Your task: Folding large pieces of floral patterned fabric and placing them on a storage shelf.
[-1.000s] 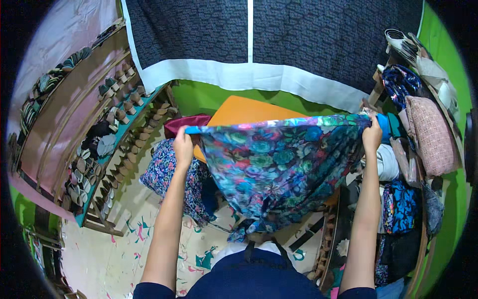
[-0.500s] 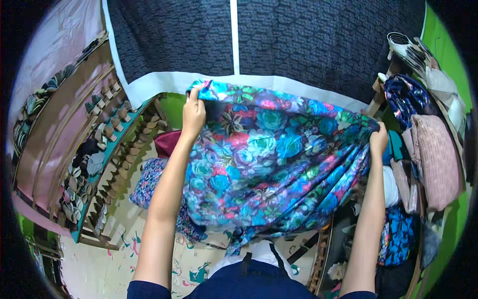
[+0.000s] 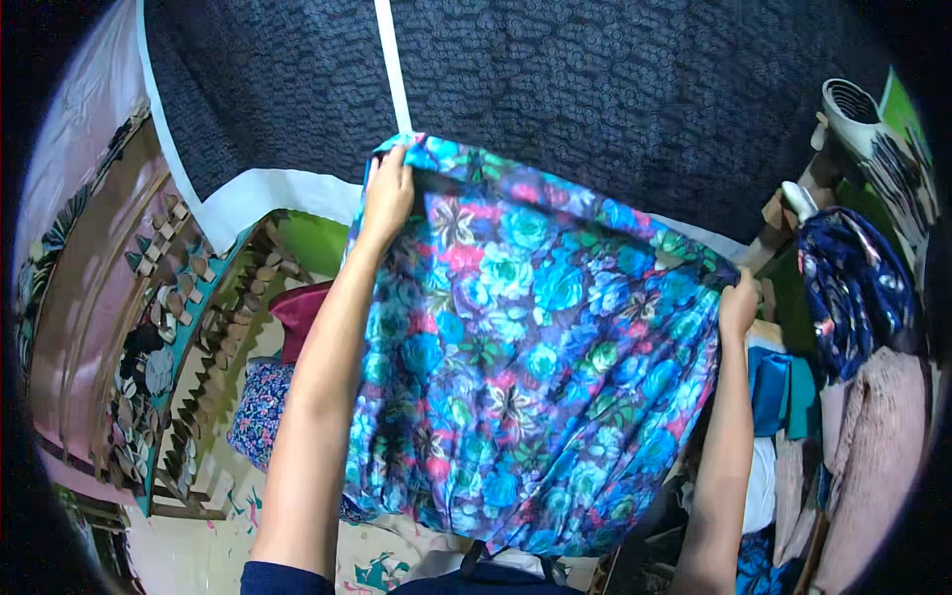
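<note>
A large piece of floral fabric, blue and teal with pink and white blossoms, is stretched between my two hands. My left hand grips its top left corner. At the top right corner, lower down, my right hand is closed round a bunched bit of the edge. The top edge slopes down to the right between them, and the rest hangs in soft folds. Its upper edge overlaps the front of a dark patterned cloth with a white border spread beyond it.
On the left stands a rack with rows of shoes or shoe forms. A maroon cloth and a small-flowered fabric lie near my left arm. To the right hang a navy cloth and a pink one. Scraps litter the floor.
The fabric has opened out and hangs lower, its gathered right side now spread more evenly. My right hand has dropped slightly. The whole view has shifted, with the dark cloth filling more of the top.
</note>
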Tool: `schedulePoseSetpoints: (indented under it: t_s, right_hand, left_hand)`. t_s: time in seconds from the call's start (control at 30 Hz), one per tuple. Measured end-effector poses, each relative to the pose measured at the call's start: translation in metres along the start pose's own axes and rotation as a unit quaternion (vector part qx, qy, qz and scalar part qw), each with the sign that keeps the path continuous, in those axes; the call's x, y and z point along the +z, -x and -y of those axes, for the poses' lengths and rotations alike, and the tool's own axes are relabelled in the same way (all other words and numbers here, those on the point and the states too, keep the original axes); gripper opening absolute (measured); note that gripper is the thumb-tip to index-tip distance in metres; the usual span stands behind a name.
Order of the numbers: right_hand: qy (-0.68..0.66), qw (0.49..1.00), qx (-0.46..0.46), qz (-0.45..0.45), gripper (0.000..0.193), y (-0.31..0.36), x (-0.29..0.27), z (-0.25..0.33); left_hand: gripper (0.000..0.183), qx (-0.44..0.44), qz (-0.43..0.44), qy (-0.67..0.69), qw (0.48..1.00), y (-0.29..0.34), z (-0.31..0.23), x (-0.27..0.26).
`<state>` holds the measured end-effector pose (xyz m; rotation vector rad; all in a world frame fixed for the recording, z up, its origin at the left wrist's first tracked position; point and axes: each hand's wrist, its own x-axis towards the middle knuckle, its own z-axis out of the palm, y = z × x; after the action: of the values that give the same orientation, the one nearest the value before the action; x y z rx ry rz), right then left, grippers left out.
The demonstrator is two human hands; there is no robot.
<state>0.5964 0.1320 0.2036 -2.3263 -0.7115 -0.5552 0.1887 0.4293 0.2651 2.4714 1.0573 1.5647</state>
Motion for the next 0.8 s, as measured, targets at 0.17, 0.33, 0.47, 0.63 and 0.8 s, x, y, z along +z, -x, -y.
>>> schedulePoseSetpoints:
  t_s: [0.17, 0.33, 0.47, 0.63, 0.8]
  right_hand:
    - [0.039, 0.998, -0.029, 0.039, 0.038, 0.009, 0.064, -0.036]
    - [0.156, 0.972, -0.017, 0.172, 0.067, 0.118, 0.115, -0.060]
    - [0.109, 0.963, -0.106, 0.223, 0.066, 0.231, 0.111, -0.019]
    - [0.042, 0.952, -0.110, 0.282, 0.057, 0.304, 0.093, 0.008]
    - [0.007, 0.940, -0.132, 0.313, 0.052, 0.338, 0.080, 0.042]
  left_hand:
    - [0.026, -0.020, 0.175, -0.009, 0.984, 0.044, 0.022, 0.084]
    - [0.041, -0.143, 0.342, 0.142, 0.918, 0.195, 0.030, 0.091]
    - [0.046, -0.115, 0.198, -0.141, 0.963, 0.284, 0.053, 0.017]
    - [0.040, -0.311, 0.101, -0.369, 0.870, 0.341, 0.057, -0.031]
    - [0.036, -0.258, 0.160, -0.285, 0.909, 0.343, 0.068, -0.043]
